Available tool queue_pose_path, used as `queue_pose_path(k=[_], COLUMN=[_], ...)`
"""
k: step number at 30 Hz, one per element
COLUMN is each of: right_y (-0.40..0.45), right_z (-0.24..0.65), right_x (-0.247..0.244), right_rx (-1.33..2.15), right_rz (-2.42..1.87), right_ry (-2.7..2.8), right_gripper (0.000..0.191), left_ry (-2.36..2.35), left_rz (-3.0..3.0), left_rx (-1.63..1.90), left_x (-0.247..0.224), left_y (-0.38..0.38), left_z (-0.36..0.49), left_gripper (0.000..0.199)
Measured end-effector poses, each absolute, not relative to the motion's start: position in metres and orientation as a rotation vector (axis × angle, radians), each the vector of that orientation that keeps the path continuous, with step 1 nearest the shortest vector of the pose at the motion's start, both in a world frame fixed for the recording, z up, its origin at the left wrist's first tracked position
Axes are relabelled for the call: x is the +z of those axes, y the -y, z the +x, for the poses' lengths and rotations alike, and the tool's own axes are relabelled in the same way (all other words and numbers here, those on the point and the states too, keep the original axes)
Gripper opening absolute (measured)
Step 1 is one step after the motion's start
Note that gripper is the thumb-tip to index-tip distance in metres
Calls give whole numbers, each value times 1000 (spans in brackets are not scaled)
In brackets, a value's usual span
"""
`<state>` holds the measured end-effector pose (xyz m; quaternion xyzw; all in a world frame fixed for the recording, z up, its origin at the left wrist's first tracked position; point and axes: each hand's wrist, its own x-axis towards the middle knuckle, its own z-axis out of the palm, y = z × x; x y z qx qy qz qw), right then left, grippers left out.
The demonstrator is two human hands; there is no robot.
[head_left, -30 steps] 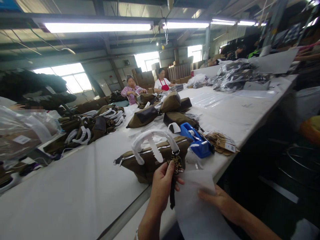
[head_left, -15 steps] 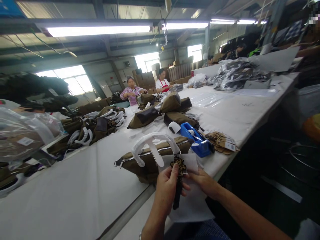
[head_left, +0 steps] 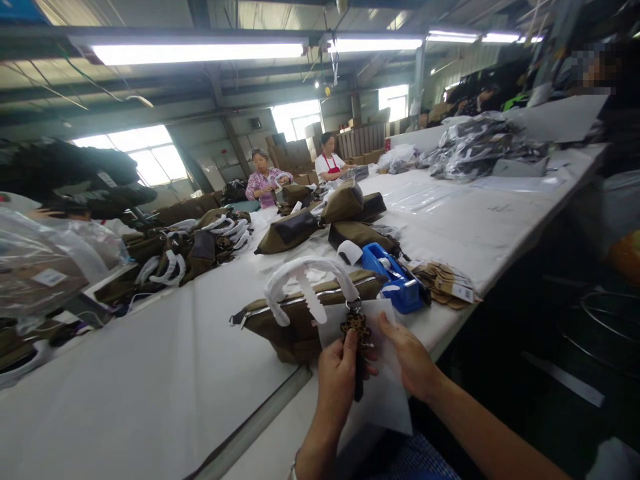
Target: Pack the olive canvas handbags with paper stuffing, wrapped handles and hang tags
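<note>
An olive bag point(head_left: 295, 327) with a silver zip and white-wrapped handles point(head_left: 305, 283) stands on the white table. From a ring at its right side hangs a leopard-patterned charm point(head_left: 356, 328) with a dark strap. My left hand point(head_left: 343, 367) pinches the charm, thumb on top, with white sheet behind it. My right hand point(head_left: 407, 353) is at the right edge of the white sheet point(head_left: 385, 393), thumb raised and fingers behind the sheet, closed on it.
Behind the bag are a blue tape dispenser point(head_left: 395, 277), brown paper tags point(head_left: 445, 283) and more olive bags point(head_left: 287, 230). Bags are piled at the left point(head_left: 200, 247). Two people work across the table point(head_left: 200, 333). Plastic-wrapped items point(head_left: 470, 147) lie at the far right.
My right hand has moved up and right, away from the charm, to the sheet's edge. The sheet's upper part now stands higher behind the charm. My left hand keeps the charm.
</note>
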<state>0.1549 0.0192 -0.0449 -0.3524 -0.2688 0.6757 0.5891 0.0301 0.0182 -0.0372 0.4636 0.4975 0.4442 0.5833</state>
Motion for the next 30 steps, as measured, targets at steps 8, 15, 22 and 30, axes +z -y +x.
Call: queue_pose_path(k=[8, 15, 22, 30], right_y=[-17, -20, -19, -21], right_z=[144, 147, 151, 155], right_x=[-37, -31, -26, -26], right_rx=[1556, 1434, 1559, 1524], right_rz=[-859, -903, -852, -865], right_ry=[652, 644, 632, 703], right_gripper=[42, 46, 51, 50], left_ry=[-1138, -1486, -1454, -1134], left_rz=[1133, 1681, 1340, 1338], left_rx=[979, 997, 1234, 1010], left_x=[-43, -36, -24, -7], left_y=[-21, 2, -7, -19], left_z=[33, -1, -40, -2], left_gripper=[76, 66, 57, 46])
